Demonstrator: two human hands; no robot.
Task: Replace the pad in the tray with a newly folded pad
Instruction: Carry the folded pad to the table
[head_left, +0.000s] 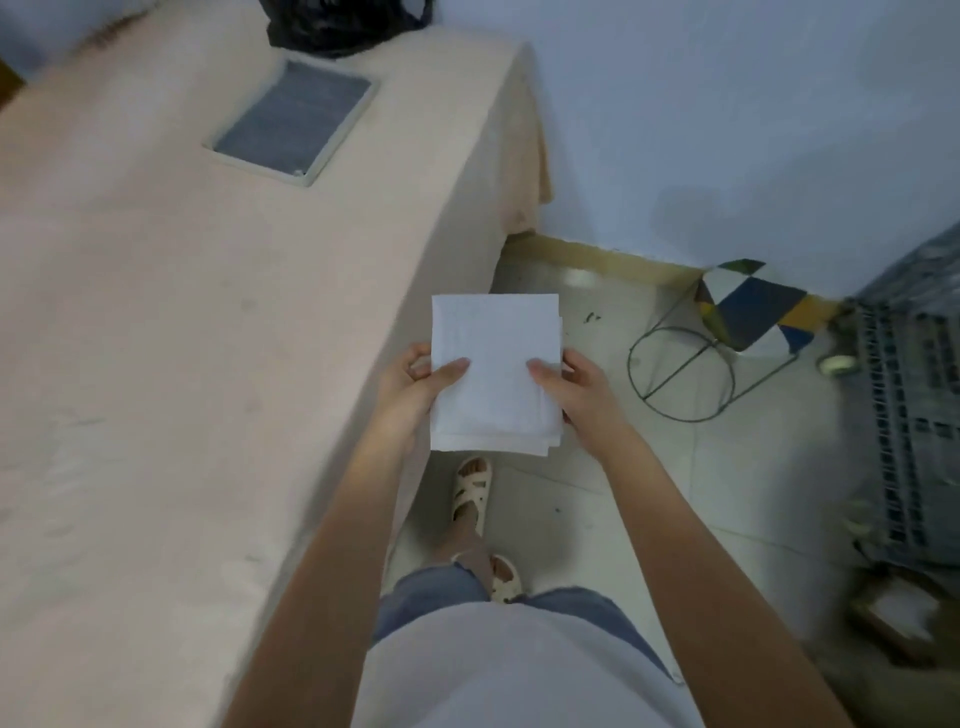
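You stand beside a cloth-draped table (156, 338), holding a folded white pad (493, 374) flat over the floor. Your left hand (415, 384) and right hand (576, 387) each pinch a side edge, thumbs on top. Well beyond, the tray (332, 150) rests on the table, a grey pad (291, 119) inside, with a black bag (343, 23) just past it.
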